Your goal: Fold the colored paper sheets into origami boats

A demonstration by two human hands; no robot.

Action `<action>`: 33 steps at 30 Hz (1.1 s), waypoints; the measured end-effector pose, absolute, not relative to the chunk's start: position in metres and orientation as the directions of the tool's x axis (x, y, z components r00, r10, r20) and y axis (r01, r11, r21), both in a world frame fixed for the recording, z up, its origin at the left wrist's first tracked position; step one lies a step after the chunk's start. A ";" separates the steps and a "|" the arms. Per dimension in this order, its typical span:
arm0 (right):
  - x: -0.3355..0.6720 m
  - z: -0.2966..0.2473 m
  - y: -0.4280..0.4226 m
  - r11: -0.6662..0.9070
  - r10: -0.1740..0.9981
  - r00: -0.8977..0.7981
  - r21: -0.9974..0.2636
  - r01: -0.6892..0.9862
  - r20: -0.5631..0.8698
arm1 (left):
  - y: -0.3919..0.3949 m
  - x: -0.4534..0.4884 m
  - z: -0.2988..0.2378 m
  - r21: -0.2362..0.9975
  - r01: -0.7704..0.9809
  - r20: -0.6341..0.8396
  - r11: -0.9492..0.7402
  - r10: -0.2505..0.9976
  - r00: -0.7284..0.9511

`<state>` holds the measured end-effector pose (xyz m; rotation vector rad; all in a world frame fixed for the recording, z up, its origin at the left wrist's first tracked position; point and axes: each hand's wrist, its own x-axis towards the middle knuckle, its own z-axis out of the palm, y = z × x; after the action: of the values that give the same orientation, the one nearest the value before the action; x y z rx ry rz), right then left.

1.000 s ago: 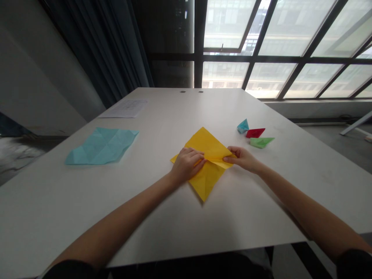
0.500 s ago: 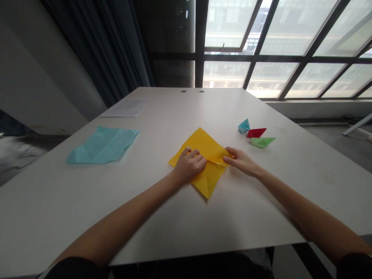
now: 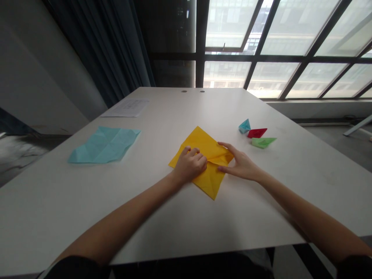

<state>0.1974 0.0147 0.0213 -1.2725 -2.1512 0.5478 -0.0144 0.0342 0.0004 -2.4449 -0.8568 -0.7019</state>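
Note:
A square sheet of yellow origami paper lies on the table with one corner toward me. A raised crease runs from its middle to the right corner. My left hand rests on the sheet with curled fingers, thumb and fingertips closed at the crease near the middle. At the right corner my right hand has thumb and index finger spread apart, the finger on the upper side of the crease and the thumb on the lower. Its other fingers are partly hidden.
A creased light-blue paper sheet lies to the left, with a printed white sheet behind it. On the right sit small folded papers: blue, red and green. The white table ends close in front of me.
My right hand has opened from its pinch at the right corner, thumb and finger now wider apart. The near corner of the yellow paper has shifted slightly right. My left hand stays put.

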 end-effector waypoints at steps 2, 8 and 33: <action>0.197 0.021 0.015 0.477 0.877 -0.384 -0.607 0.635 0.288 | 0.035 -0.015 0.000 -0.208 0.674 0.600 -0.709 0.452 0.660; 0.198 0.022 0.016 0.458 0.889 -0.318 -0.629 0.629 0.329 | 0.038 -0.018 0.000 -0.070 0.663 0.637 -0.746 0.478 0.605; 0.204 0.008 0.029 0.547 0.811 -0.547 -0.597 0.587 0.205 | 0.035 -0.016 -0.002 -0.003 0.362 0.393 -0.932 0.332 0.858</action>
<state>0.2044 0.0287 0.0075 -1.1312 -2.3220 0.6500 -0.0157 0.0345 -0.0016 -2.9535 -0.5523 -0.6035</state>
